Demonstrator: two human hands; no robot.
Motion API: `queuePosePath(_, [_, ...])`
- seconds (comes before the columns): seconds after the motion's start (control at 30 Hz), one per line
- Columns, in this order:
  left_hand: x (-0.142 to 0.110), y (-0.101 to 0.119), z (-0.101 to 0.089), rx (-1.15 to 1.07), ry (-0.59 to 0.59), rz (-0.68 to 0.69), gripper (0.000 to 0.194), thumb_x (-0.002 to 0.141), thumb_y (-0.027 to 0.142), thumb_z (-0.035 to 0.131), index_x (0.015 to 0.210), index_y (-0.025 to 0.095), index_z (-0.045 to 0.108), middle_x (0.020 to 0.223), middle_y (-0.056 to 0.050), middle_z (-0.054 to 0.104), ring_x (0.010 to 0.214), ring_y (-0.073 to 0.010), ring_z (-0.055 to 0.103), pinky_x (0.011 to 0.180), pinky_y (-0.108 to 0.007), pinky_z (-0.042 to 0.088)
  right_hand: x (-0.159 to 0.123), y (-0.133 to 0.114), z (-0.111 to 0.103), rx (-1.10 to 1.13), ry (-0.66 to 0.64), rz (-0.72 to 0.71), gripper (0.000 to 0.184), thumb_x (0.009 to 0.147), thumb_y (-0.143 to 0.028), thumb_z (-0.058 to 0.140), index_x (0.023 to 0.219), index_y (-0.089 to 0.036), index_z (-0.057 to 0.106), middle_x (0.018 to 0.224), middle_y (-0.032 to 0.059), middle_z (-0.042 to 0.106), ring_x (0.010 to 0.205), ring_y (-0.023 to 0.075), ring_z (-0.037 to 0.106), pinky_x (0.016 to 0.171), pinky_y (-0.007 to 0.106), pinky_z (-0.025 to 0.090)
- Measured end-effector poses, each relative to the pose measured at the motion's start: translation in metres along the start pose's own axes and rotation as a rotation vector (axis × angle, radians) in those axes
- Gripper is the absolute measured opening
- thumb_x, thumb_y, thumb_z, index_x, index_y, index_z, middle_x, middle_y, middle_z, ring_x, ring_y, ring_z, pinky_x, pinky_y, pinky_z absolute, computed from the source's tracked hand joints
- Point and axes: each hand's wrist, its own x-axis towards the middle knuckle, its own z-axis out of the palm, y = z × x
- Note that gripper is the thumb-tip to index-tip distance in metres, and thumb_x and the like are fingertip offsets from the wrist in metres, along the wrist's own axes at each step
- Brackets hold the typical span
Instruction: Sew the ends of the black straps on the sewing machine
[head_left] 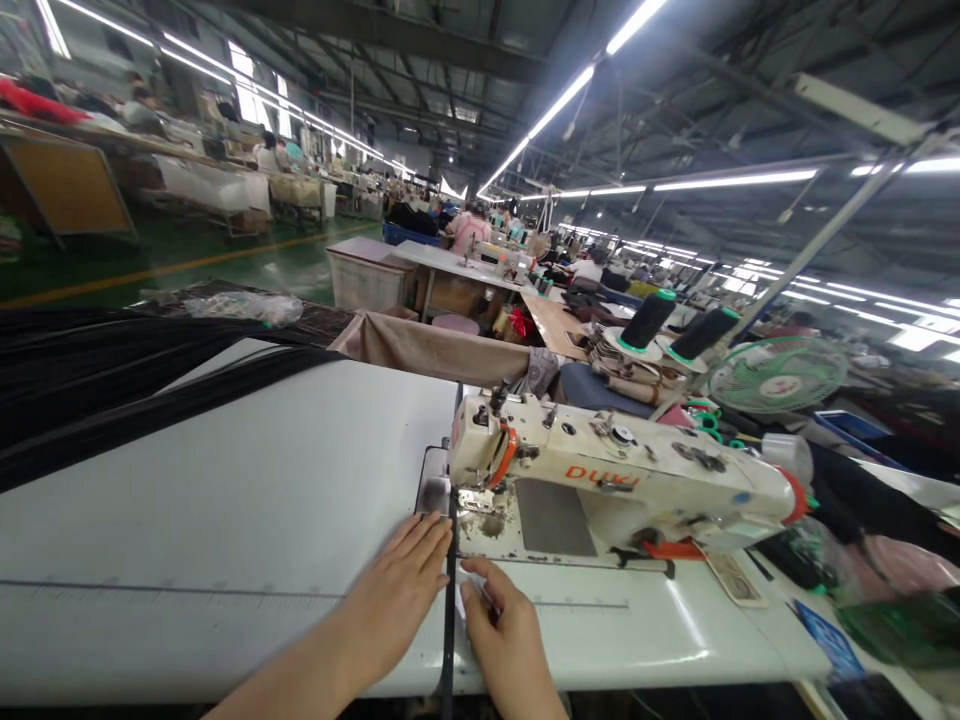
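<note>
A cream sewing machine point(622, 480) with an orange name on it stands on a white table point(225, 500). A narrow black strip point(450, 610) runs from the table's front edge up under the machine's needle end. My left hand point(394, 590) lies flat on the table just left of the strip, fingers stretched out toward the needle. My right hand point(506, 635) rests on the other side of the strip, fingers curled in a pinch over a small pale piece I cannot make out.
Long black strips point(112, 390) are heaped across the table's far left. Two black thread cones point(679, 325) and a green fan point(776, 375) stand behind the machine. Other workers sit at sewing tables farther back. A tan cloth point(435, 350) hangs over the table's far edge.
</note>
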Motion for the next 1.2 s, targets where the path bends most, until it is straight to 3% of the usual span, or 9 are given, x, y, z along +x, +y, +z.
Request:
queuePosePath(0.3, [0.001, 0.001, 0.002, 0.029, 0.018, -0.017, 0.053, 0.106, 0.04, 0.048, 0.153, 0.015, 0.048, 0.161, -0.011, 0.047, 0.149, -0.0262, 0.047, 0.12, -0.045, 0.047, -0.006, 0.018, 0.0, 0.032, 0.027, -0.031, 0.035, 0.097, -0.05, 0.06, 0.105, -0.02, 0.077, 0.062, -0.0025, 0.065, 0.053, 0.0145, 0.055, 0.052, 0.023, 0.045])
queuePosePath(0.4, [0.003, 0.002, -0.003, 0.012, -0.004, -0.028, 0.052, 0.107, 0.039, 0.047, 0.153, 0.015, 0.047, 0.16, -0.009, 0.049, 0.148, -0.0255, 0.047, 0.122, -0.045, 0.044, -0.006, 0.022, -0.007, -0.045, 0.042, -0.09, 0.033, 0.101, -0.046, 0.055, 0.108, -0.021, 0.076, 0.073, -0.0003, 0.072, 0.057, 0.0146, 0.061, 0.057, 0.023, 0.049])
queuePosePath(0.53, [0.005, 0.003, -0.01, 0.016, -0.039, -0.026, 0.05, 0.107, 0.036, 0.046, 0.151, 0.013, 0.049, 0.158, -0.009, 0.052, 0.149, -0.0252, 0.047, 0.124, -0.044, 0.04, -0.004, 0.034, -0.014, -0.224, 0.084, -0.222, 0.029, 0.101, -0.033, 0.052, 0.115, -0.022, 0.075, 0.097, 0.0059, 0.08, 0.08, 0.0181, 0.075, 0.077, 0.025, 0.058])
queuePosePath(0.7, [0.007, 0.004, -0.014, -0.014, -0.053, -0.051, 0.05, 0.108, 0.035, 0.046, 0.151, 0.013, 0.049, 0.158, -0.008, 0.053, 0.149, -0.0256, 0.046, 0.125, -0.044, 0.037, -0.003, 0.044, -0.013, -0.344, 0.111, -0.331, 0.03, 0.101, -0.028, 0.05, 0.117, -0.02, 0.073, 0.099, 0.0087, 0.081, 0.082, 0.0197, 0.078, 0.076, 0.026, 0.06])
queuePosePath(1.2, [0.01, 0.003, -0.012, -0.08, -0.071, -0.087, 0.049, 0.108, 0.04, 0.044, 0.148, 0.013, 0.053, 0.157, -0.01, 0.054, 0.151, -0.0259, 0.043, 0.127, -0.044, 0.031, -0.002, 0.032, -0.014, -0.42, 0.088, -0.327, 0.032, 0.098, -0.024, 0.048, 0.115, -0.018, 0.073, 0.097, 0.0097, 0.081, 0.08, 0.0206, 0.077, 0.073, 0.027, 0.059])
